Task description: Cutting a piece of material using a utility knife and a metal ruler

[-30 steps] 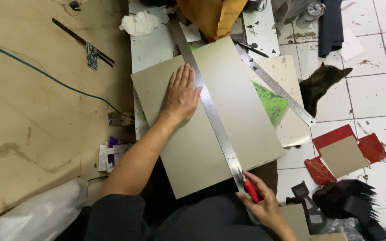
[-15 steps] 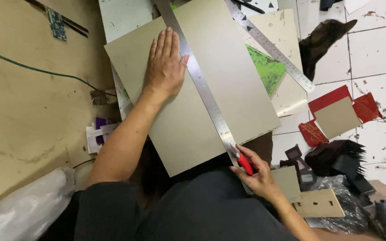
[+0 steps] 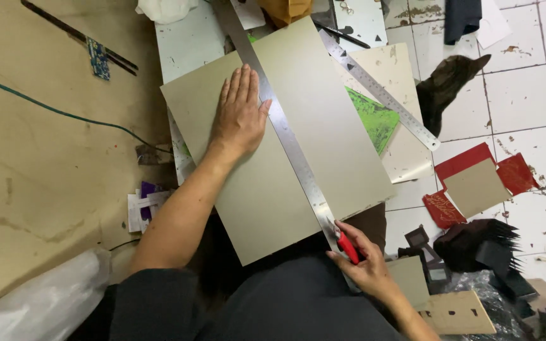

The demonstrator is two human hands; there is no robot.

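Clear plastic sheeting bunches at the lower left, cut off by the frame, and a thin green cable crosses the tan floor above it. The left hand lies flat, fingers together, on a large grey-green board, its thumb just touching a long steel ruler that runs slantwise down the sheet; the ruler's top end runs out of view. At the board's near edge the right hand is closed around a red-handled knife, whose blade I cannot make out beside the ruler. The tabletop beneath is mostly covered. A second ruler lies further right over a pale sheet with a green patch. Red card scraps and a dark, indistinct shape sit on the white tiles.
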